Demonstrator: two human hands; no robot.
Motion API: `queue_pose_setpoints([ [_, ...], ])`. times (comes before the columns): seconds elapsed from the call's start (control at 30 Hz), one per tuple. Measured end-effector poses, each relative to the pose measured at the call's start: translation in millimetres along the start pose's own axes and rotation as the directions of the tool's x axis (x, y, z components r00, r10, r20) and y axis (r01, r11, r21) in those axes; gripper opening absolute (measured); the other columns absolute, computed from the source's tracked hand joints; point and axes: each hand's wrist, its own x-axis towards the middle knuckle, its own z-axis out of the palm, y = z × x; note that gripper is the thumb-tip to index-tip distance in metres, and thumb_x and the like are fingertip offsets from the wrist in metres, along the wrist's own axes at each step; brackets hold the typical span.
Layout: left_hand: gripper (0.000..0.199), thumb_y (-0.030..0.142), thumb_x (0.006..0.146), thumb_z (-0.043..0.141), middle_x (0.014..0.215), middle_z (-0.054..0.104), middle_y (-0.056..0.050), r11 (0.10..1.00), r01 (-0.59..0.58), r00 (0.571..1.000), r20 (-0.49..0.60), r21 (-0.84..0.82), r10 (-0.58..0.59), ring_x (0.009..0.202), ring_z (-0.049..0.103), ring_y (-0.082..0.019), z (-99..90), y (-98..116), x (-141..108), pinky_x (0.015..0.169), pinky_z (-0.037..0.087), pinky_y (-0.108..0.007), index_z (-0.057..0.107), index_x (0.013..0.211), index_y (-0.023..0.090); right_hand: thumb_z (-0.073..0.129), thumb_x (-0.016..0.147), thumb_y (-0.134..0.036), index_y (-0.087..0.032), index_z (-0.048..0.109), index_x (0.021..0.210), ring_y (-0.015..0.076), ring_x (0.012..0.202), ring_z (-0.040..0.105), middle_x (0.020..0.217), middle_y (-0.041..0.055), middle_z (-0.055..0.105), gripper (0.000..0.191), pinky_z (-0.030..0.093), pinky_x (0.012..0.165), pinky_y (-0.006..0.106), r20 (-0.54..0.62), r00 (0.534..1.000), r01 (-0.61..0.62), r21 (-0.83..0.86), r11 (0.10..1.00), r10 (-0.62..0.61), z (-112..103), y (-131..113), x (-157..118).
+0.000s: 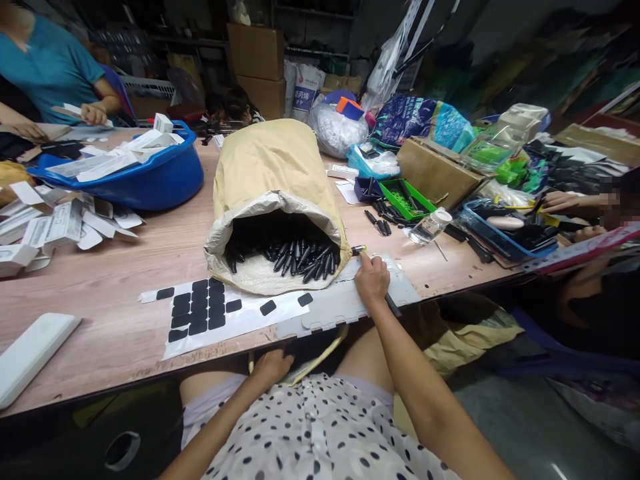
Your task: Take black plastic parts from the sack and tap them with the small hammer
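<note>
Black pen-like sticks (300, 259) fill the mouth of a tan sack (273, 180) lying on its side on the wooden desk (100, 307). The right hand (373, 279) rests on a grey sheet (330, 307) at the desk edge just beside the sack's mouth, fingers curled shut round one dark stick (359, 250), whose tip pokes out above the thumb. The left hand (273, 365) hangs below the desk edge near the lap, fingers loosely bent, touching a tan strap (320, 357); whether it grips it I cannot tell. A white sheet with black pads (200, 310) lies left of the sack. A white bag (305, 90) at the back bears "PP" and print too small to read.
</note>
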Motion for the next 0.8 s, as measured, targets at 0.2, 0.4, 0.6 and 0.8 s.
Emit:
queue_pose_setpoints([
  [0.2,0.034,0.039,0.084,0.055,0.087,0.076,-0.004,0.914,-0.361,0.911,0.142,-0.186,0.388,0.082,0.069,-0.021,-32.5,41.7,-41.5,0.072,0.048,-0.027,0.076,0.103,0.020,0.047,0.088,-0.013,-0.021,0.069,0.124,0.0247,0.088,0.048,0.095,0.0113,0.055,0.042,0.033,0.068,0.032,0.006,1.000,0.010,-0.004,1.000,-0.010,1.9,2.4,-0.5],
  [0.4,0.029,0.034,0.088,0.054,0.087,0.073,-0.003,0.786,-0.539,0.839,-0.276,-0.303,0.469,0.076,0.064,-0.018,-85.7,93.7,-15.9,0.067,0.049,-0.027,0.074,0.103,0.020,0.049,0.087,-0.015,-0.021,0.069,0.122,0.0243,0.087,0.047,0.093,0.0108,0.054,0.041,0.033,0.068,0.032,-0.029,0.999,0.022,0.006,1.000,-0.021,5.6,4.3,-1.2],
  [0.6,0.025,0.019,0.089,0.055,0.104,0.068,-0.012,0.962,-0.272,0.635,-0.752,-0.001,0.178,0.098,0.066,-0.026,-141.7,110.0,51.6,0.086,0.053,-0.035,0.071,0.108,0.016,0.048,0.086,-0.013,-0.020,0.069,0.121,0.0238,0.085,0.047,0.092,0.0107,0.055,0.041,0.033,0.067,0.033,-0.053,0.998,0.034,0.001,0.999,-0.034,8.3,4.1,-2.4],
  [0.8,0.031,0.005,0.085,0.051,0.113,0.069,-0.016,0.994,-0.003,0.725,-0.684,0.113,0.080,0.107,0.068,-0.030,-160.2,120.6,62.9,0.086,0.054,-0.037,0.071,0.107,0.015,0.050,0.086,-0.015,-0.020,0.068,0.122,0.0236,0.085,0.047,0.092,0.0105,0.054,0.041,0.033,0.066,0.031,-0.056,0.997,0.047,0.003,0.999,-0.047,10.1,5.4,-4.3],
])
